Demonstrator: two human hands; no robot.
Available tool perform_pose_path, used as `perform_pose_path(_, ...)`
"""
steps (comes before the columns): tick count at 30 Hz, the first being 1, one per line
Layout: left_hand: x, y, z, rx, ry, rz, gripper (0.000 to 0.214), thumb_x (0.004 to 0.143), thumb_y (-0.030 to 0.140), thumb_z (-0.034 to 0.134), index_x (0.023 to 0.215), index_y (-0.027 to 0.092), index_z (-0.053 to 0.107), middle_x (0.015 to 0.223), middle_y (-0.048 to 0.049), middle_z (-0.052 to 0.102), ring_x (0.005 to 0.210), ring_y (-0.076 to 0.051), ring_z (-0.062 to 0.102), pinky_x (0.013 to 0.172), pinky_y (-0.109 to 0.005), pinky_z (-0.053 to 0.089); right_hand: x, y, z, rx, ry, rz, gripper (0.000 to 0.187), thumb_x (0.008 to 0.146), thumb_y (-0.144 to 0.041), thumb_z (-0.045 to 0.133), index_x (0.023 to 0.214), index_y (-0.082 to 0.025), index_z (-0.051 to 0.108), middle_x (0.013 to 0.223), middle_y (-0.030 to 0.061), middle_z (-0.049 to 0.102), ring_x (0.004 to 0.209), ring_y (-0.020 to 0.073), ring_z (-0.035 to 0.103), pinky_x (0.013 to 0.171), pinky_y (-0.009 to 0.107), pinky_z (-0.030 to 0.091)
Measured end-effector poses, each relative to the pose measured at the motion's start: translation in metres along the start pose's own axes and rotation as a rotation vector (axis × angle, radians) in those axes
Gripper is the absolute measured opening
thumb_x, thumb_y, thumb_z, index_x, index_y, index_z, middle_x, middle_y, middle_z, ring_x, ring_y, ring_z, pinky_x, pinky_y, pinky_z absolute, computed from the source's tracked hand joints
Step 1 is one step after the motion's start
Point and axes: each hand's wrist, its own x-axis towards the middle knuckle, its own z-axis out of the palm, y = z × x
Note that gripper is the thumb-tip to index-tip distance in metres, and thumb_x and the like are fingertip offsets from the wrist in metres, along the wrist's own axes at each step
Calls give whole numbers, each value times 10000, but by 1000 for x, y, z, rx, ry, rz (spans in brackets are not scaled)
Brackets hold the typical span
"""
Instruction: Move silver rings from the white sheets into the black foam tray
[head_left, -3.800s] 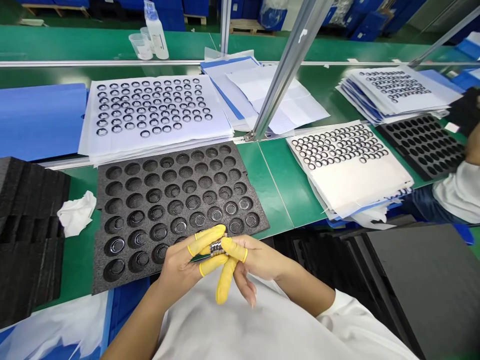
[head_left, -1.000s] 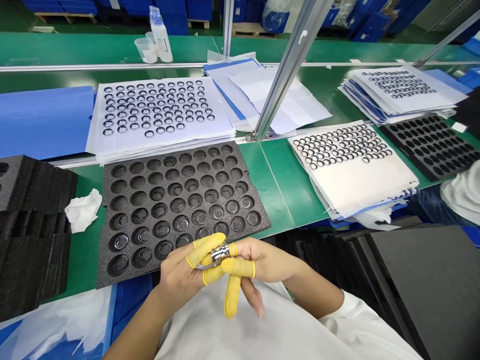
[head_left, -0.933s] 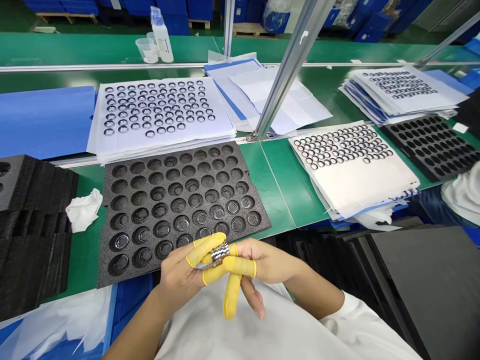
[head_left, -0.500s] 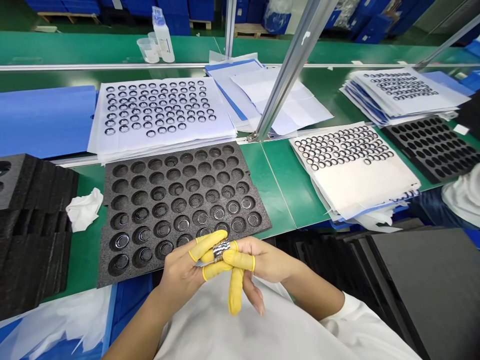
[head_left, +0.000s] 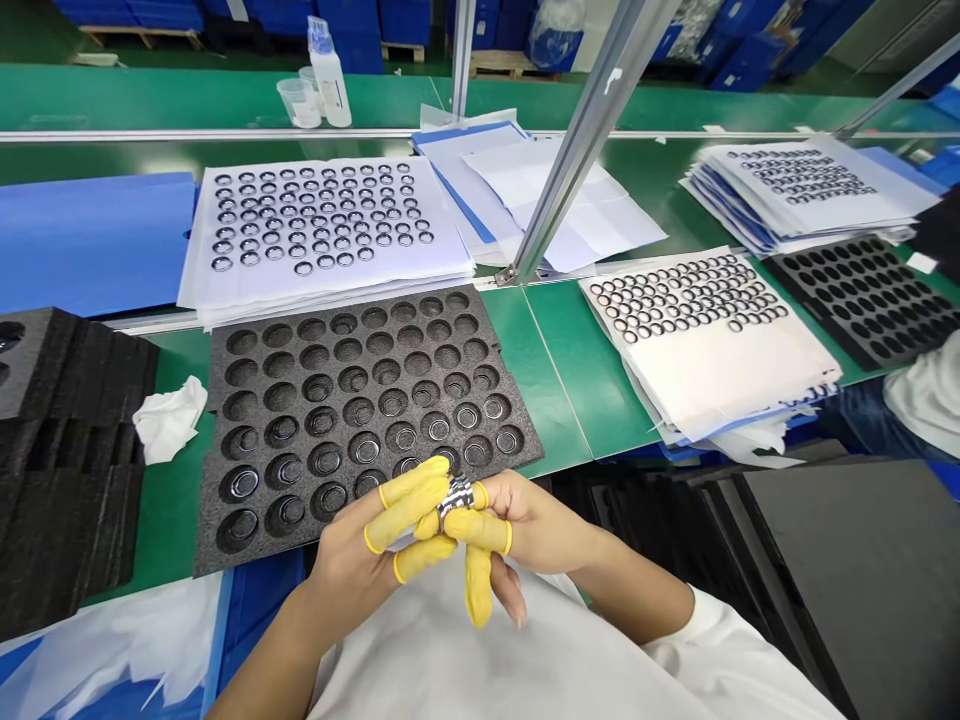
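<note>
In front of my body, both hands meet around a short stack of shiny metal rings point(head_left: 456, 493). My right hand point(head_left: 525, 525) grips the stack between yellow-cotted thumb and fingers; another cotted finger points down. My left hand point(head_left: 371, 545), also wearing yellow finger cots, has its fingertips closed on the stack's left end. The fingers partly hide the rings. Just beyond lies a black foam tray point(head_left: 529, 452) with round pockets; many of the nearer and middle pockets hold rings, while several far-left ones look unfilled.
Behind the tray, a paper stack point(head_left: 420, 280) carries rows of rings; another ring-covered stack point(head_left: 720, 385) lies right. Piled foam trays point(head_left: 82, 430) and a crumpled tissue point(head_left: 171, 418) are at left. A slanted metal post point(head_left: 574, 150) rises mid-bench. A person's sleeve point(head_left: 926, 395) shows far right.
My left fingers have shifted slightly left and re-placed themselves over the ring stack, which has moved a little right and tilted. My right hand stays nearly where it was.
</note>
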Motion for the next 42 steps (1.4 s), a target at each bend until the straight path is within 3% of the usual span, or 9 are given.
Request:
perform_pose_path(4,-3,-2,-1,-36,15,0,618,923,131,718,1499,272,545,1429,-76,681,1113,-195,759,947,-251,637,0,1,2,8,-11,-15,658,845,-694,692,1091,-83,698,600,-9,724,341,53,564,402,135,450)
perform_pose_path(9,-5,-4,-1,-22,41,-21,610,928,144,717,1498,277,544,1416,-81,691,1042,-199,780,872,-279,668,-3,-1,9,-55,17,-77,657,872,-692,662,1121,-85,700,594,-5,716,326,44,536,377,134,371)
perform_pose_path(12,-6,-4,-1,-22,57,-28,651,911,158,745,1509,295,527,1388,-78,710,976,-193,792,823,-284,677,-5,-2,13,-129,58,-127,632,892,-680,644,1119,-95,715,651,17,745,333,40,530,392,146,389)
perform_pose_path(17,-2,-3,-3,-18,72,-39,609,903,179,759,1470,299,572,1355,-81,730,1039,-219,784,836,-303,675,-6,1,13,-210,72,-197,627,926,-672,603,1131,-94,731,683,36,758,348,46,536,431,161,430)
perform_pose_path(24,4,-1,-4,20,41,-2,532,941,205,716,1456,251,589,1075,-71,814,931,-194,791,815,-269,655,-6,1,12,-182,78,-160,672,921,-695,590,1179,-86,709,744,63,776,375,53,565,452,165,435)
perform_pose_path(30,3,-2,-3,78,1,8,520,966,266,687,1473,249,571,1044,-87,818,919,-191,791,837,-253,633,-5,3,10,-143,53,-108,677,900,-714,602,1134,-87,704,682,26,749,338,31,518,429,151,405)
perform_pose_path(34,5,2,-6,-8,-75,-60,534,999,381,618,1513,267,527,993,-68,820,785,-172,783,724,-226,626,-4,5,8,-156,58,-144,669,891,-714,615,1105,-89,721,634,14,725,342,43,525,436,159,411)
perform_pose_path(38,6,7,-8,-171,-171,-172,575,1022,503,515,1540,253,499,1061,-96,815,843,-209,792,747,-257,633,-3,6,7,-214,31,-218,663,902,-723,595,1111,-105,720,629,13,720,350,65,536,435,176,423)
perform_pose_path(42,4,10,-4,-252,-120,-342,528,988,432,620,1484,253,578,1014,-92,823,820,-216,784,727,-265,631,0,11,3,-439,51,-328,701,939,-770,466,1036,-128,730,733,53,752,465,101,628,546,218,515)
